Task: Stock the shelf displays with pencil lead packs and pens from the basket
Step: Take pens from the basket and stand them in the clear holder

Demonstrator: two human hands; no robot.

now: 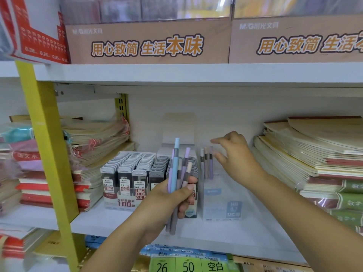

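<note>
Nearest us, our left hand (172,199) was wrapped round a bundle of pens (176,165), with the pastel barrels fanned upward and the thumb pressed across them. Our right hand (235,160) held nothing. Its fingers were loosely spread just beside the caps of three standing pens (206,163) in the clear display box (222,201); the hand was blurred, so we could not tell whether a fingertip touched them. Left of that box sat the tray of pencil lead packs (133,173), its rows looking full. Basket not in view. Judgement: the step was feeding pens from the bundle into the clear box. To do it well, we reckoned on drawing one pen at a time from the fan by its upper end. Each should go upright, cap up, against those already standing, with a firm left grip so the rest did not slide. Stacked notebooks (314,154) flanked the displays on the white shelf (235,238).
</note>
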